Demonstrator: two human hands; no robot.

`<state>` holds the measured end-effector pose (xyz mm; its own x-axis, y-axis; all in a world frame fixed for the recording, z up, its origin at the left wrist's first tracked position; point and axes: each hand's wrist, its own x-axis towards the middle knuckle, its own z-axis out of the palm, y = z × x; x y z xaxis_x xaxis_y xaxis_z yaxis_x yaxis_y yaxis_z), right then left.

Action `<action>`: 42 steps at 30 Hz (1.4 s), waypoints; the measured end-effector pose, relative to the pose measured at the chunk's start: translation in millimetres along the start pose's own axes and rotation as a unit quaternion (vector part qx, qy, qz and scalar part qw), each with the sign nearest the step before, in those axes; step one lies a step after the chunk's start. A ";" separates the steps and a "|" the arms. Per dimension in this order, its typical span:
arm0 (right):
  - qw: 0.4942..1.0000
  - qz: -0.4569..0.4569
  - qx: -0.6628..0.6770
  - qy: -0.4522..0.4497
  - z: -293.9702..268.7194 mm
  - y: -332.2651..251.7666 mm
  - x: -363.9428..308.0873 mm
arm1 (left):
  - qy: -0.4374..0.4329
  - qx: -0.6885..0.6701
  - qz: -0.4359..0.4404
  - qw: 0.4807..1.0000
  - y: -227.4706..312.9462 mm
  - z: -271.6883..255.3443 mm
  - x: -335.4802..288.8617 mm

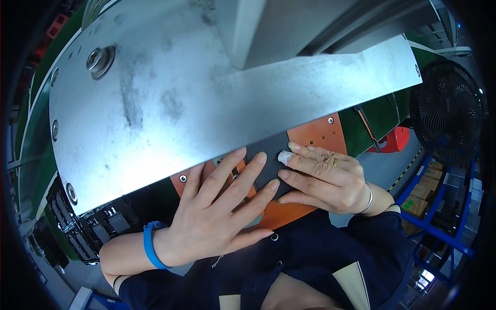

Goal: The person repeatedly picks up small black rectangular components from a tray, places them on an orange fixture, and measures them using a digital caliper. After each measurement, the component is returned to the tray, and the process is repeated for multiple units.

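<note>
Our left hand (pixel 214 214) lies palm down with its fingers spread, pointing toward one o'clock; its index fingertip meets the dark grey sheet (pixel 268 157). Our right hand (pixel 333 181) comes in from three o'clock, fingers laid out straight rather than curled, tips at the sheet's other edge. Neither closes round anything; how hard they press we cannot tell. One right finger wears a white wrap (pixel 284 157), which might snag or dull our feel of the edge.

The sheet lies between the hands, over the orange plate (pixel 318 128), and runs out of sight at twelve o'clock below the broad metal slab (pixel 181 119). With that end hidden, we could let it sit skewed without noticing, and uneven pressure from the two hands might twist it.

The slab's edge passes close above our left fingertips; should it come down, or should we reach farther in, they could be pinched or scraped. Our blue wristband (pixel 150 245) at seven o'clock, near the black slotted parts (pixel 111 225), could catch on them if that arm swings outward. The fan (pixel 448 111), out at two o'clock, could lift a loose sheet if it blows this way.
</note>
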<state>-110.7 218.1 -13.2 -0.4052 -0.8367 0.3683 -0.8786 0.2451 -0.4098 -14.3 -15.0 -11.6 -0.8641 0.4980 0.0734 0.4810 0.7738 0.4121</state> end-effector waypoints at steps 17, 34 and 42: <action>1.000 0.000 0.007 -0.001 -1.8 -0.6 2.6 | 0.013 -0.005 0.002 1.000 -0.3 -0.8 1.2; 0.757 0.330 0.562 -0.053 -35.3 -30.0 5.7 | 0.050 -0.002 0.024 0.998 -1.9 -1.5 1.1; 0.748 0.444 0.491 0.030 -32.1 -6.8 27.7 | 0.065 0.040 0.058 0.995 3.6 -3.0 -0.1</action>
<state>-124.0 209.0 26.6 -0.7560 -0.5261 -0.3894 0.3429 0.1884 -0.9203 -13.0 -13.4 -7.4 -0.8117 0.5348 0.2350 0.5841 0.7459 0.3201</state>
